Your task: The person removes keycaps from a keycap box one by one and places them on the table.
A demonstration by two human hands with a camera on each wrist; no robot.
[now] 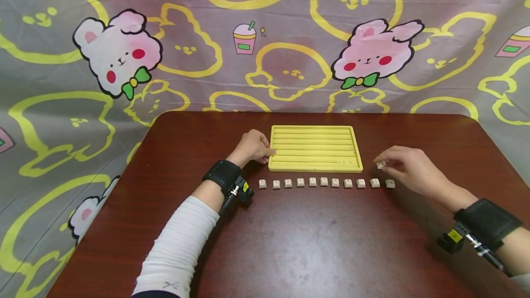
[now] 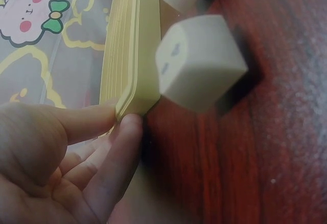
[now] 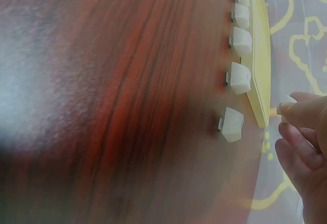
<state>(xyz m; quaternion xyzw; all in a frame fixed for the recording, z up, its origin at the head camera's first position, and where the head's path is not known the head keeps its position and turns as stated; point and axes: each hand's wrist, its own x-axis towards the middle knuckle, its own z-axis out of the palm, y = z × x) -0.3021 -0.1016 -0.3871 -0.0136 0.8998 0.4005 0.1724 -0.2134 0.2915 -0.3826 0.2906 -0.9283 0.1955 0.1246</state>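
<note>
A shallow yellow tray [image 1: 314,169] with parallel ridges lies toward the back of the table. My left hand [image 1: 254,146] pinches its left edge, thumb on the rim and fingers at the side, as the left wrist view shows. A row of several white keycaps [image 1: 312,181] runs along the tray's front side, and one keycap [image 2: 199,63] looms close by the left hand. Off the tray's right side, my right hand [image 1: 407,169] pinches a single white keycap [image 1: 381,164] between thumb and fingertips. In the right wrist view that keycap [image 3: 287,101] is partly covered by the thumb.
The dark red wooden table [image 1: 314,243] has rounded back corners. Behind it hangs a cloth [image 1: 290,22] printed with cartoon rabbits and yellow outlines. Each wrist wears a black strap [image 1: 223,176] with a small camera and cable.
</note>
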